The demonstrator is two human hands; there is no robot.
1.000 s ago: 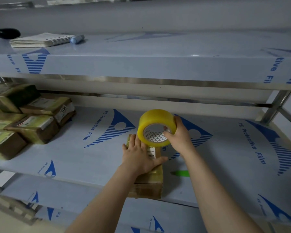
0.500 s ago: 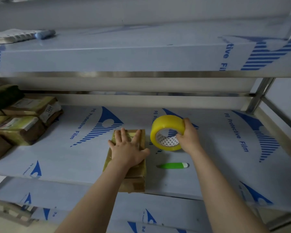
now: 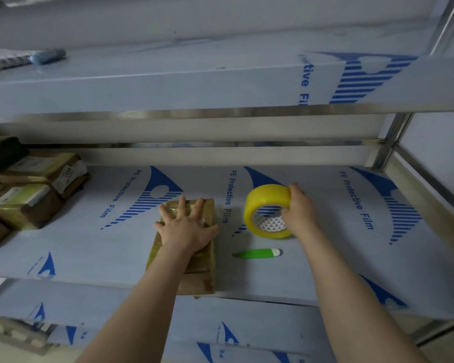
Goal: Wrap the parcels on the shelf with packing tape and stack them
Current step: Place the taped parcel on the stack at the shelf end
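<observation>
The parcel (image 3: 203,260) lies flat on the shelf (image 3: 325,273) under the left hand (image 3: 186,226), its near end at the shelf's front lip and seeming to poke a little over it. The left hand presses on the far half with its fingers spread and straight, gripping nothing. If that hand lifts or pushes toward the body, the parcel could slide or tip off the edge.

Between the two forearms, nearer than the right hand (image 3: 298,210), lies a green cutter (image 3: 256,253). A wrist dragged back across the shelf could knock it off or catch its tip.

The right hand curls round the tape (image 3: 266,197), fingers over the rim and thumb at the core. The roll stands on edge on the shelf, just right of the parcel and apart from it. Let go like that, it is likely to roll away.

I cannot see the tape's loose end, so whether a strip joins roll and parcel is unclear. The left hand and forearm cover much of the parcel's top, and its underside is hidden, so how fully it is wrapped cannot be judged. Whether the cutter's blade is out is too small to tell.

Far left of the left hand, the stack (image 3: 29,203) of wrapped parcels is cut off by the frame. On the shelf above, a notebook (image 3: 3,58) and a blue pen (image 3: 47,55) are blurred.
</observation>
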